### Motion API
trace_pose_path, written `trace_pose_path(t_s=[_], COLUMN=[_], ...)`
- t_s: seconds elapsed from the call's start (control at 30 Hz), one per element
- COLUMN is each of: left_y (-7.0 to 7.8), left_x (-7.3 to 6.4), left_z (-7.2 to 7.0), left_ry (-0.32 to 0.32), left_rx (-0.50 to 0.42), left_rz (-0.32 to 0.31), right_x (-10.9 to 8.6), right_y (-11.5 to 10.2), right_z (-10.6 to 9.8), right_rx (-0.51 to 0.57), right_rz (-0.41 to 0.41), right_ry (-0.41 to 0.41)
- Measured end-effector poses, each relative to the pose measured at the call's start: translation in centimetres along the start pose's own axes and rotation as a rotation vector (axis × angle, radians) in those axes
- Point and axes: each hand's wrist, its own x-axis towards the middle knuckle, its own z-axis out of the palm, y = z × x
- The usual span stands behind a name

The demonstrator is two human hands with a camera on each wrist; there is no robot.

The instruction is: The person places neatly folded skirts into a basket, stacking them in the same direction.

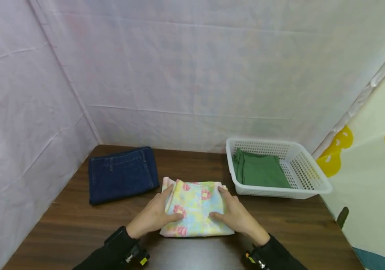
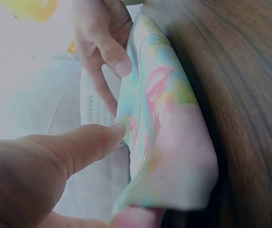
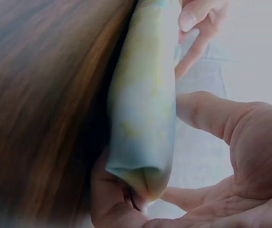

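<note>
Keeping the folded layers of this flowered cloth (image 1: 197,206) neat calls, I judge, for even, gentle pressure from both sides; it lies on the table (image 1: 300,232) between my half-spread left hand (image 1: 153,215), which grips its left edge, and my similarly spread right hand (image 1: 236,215), gripping the right, thumbs above, right fingers (image 3: 110,199) curled under

Floral cloth (image 1: 194,208), folded, on brown wood-grain surface (image 1: 273,213).
Pastel yellow, blue and pink ground, pink flowers; layered into a thick, roughly rectangular bundle, broad side up. Near edge fairly straight; far edge uneven, loose fold at left corner.
</note>
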Motion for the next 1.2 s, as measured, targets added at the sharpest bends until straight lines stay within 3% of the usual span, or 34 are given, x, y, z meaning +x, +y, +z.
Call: trace_pose_path(t_s=[0.13,0.37,0.47,0.67,0.87,1.03,1.2], left_y=[-0.1,-0.5,-0.9,-1.2,-1.1,-0.8,-0.3], left_x=[0.6,1.4,1.5,1.5,1.6,1.5,1.3], left_z=[0.1,0.1,0.1,0.0,-0.1,-0.5,-0.9], left_ry=[-0.042,-0.125,-0.155,-0.188,-0.150,-0.119,-0.080], left_rx=[-0.042,-0.158,-0.207,-0.252,-0.220,-0.221,-0.225], left_rz=[0.046,0.118,0.146,0.156,0.188,0.184,0.171], right_x=[0.3,0.8,0.9,0.9,1.0,1.3,1.4], right_y=[-0.1,-0.3,-0.2,-0.2,-0.5,-0.9,-1.4], right_z=[0.2,0.6,0.8,0.8,0.7,0.4,-0.3], right_rx=[0.064,0.312,0.357,0.317,0.224,0.115,0.085], right_rz=[-0.026,-0.062,-0.072,-0.126,-0.224,-0.322,-0.367], right_ry=[-0.030,-0.141,-0.175,-0.164,-0.098,-0.012,0.034])
